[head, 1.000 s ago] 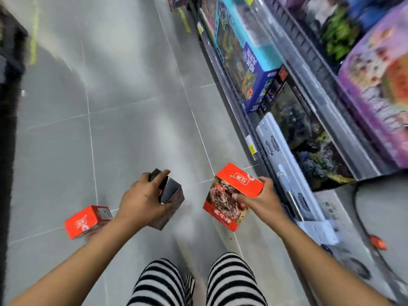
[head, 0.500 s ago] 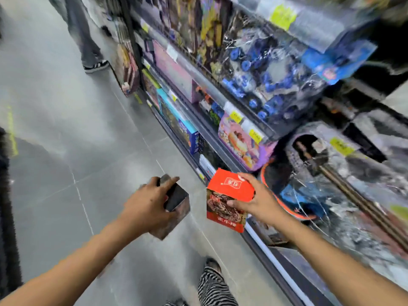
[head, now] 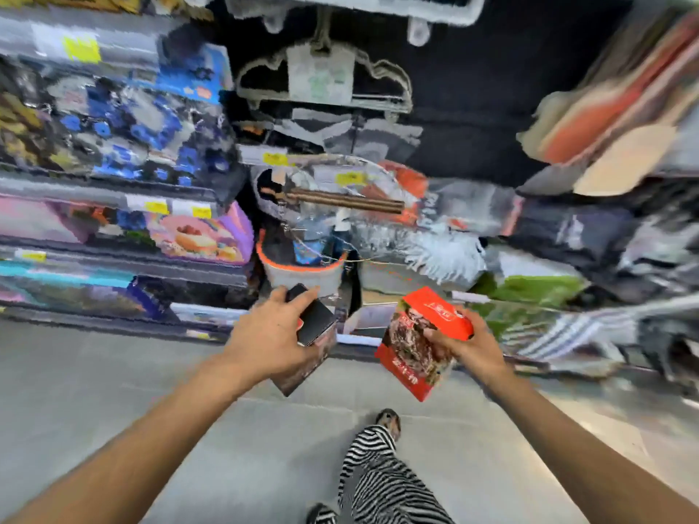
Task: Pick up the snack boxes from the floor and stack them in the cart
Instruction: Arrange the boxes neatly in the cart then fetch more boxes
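Two snack boxes are off the floor and in hand, one per hand, held up at about the same level in front of the body. The right hand (head: pixel 467 344) is clamped on a red box (head: pixel 418 344) with a food picture on its face, thumb across the front and fingers behind it. The left hand (head: pixel 270 344) is closed over the top of a darker box (head: pixel 312 336); it looks like the same kind of carton turned so that its dark side shows, though the blur makes that uncertain. The hands are apart, the boxes near each other but not touching.

So the picking-up part looks done for these two boxes, while the stacking is not yet begun: no cart shows anywhere in view, so the carry to it is what remains. Whether more boxes lie on the floor cannot be told from here.

Beyond the boxes stand shop shelves (head: pixel 125 191) crowded with blurred goods, with an orange-rimmed bucket (head: pixel 302 270) just past the left hand. Nearer, grey floor (head: pixel 151 372) and a striped trouser leg (head: pixel 378 474) fill the bottom.
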A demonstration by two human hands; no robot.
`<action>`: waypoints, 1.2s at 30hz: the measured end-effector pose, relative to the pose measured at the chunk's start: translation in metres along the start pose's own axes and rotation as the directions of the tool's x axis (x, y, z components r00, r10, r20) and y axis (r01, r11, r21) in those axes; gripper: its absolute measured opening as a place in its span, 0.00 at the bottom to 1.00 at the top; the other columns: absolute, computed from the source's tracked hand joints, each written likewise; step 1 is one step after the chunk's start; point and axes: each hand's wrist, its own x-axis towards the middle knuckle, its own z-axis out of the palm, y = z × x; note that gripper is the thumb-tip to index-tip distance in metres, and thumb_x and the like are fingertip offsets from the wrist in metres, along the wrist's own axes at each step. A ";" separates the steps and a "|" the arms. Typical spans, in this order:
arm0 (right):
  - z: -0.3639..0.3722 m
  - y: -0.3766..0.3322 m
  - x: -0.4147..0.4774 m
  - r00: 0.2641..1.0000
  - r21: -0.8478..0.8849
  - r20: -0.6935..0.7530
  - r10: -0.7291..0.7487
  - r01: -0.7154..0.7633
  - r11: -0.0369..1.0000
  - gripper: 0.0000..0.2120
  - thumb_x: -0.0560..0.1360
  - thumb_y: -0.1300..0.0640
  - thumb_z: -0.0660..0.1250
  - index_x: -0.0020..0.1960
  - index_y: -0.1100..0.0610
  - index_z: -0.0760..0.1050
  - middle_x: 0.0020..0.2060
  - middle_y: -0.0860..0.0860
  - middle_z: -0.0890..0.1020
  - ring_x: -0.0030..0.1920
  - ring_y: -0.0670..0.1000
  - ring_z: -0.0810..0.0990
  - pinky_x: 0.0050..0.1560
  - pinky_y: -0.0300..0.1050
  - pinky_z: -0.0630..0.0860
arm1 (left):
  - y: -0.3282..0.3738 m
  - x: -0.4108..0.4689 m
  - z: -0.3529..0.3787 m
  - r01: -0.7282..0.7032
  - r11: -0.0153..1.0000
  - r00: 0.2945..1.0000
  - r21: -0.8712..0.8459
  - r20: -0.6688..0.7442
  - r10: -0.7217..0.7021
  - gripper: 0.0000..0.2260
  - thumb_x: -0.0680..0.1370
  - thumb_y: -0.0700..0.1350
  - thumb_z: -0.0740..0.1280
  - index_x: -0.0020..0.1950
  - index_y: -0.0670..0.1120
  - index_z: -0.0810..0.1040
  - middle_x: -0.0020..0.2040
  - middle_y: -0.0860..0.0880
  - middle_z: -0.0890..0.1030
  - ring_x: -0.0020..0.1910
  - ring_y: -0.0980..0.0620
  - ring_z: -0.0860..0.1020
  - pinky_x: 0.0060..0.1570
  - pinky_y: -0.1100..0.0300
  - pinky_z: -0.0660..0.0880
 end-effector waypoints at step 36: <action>-0.537 0.385 -0.378 -0.124 0.687 -0.713 0.691 0.076 0.723 0.26 0.64 0.54 0.81 0.54 0.49 0.69 0.45 0.45 0.78 0.50 0.53 0.79 0.57 0.52 0.75 | 0.804 -0.041 0.269 -0.971 0.090 -0.046 -0.223 0.539 0.841 0.41 0.64 0.67 0.66 0.74 0.66 0.53 0.58 0.57 0.70 0.54 0.57 0.74 0.48 0.62 0.71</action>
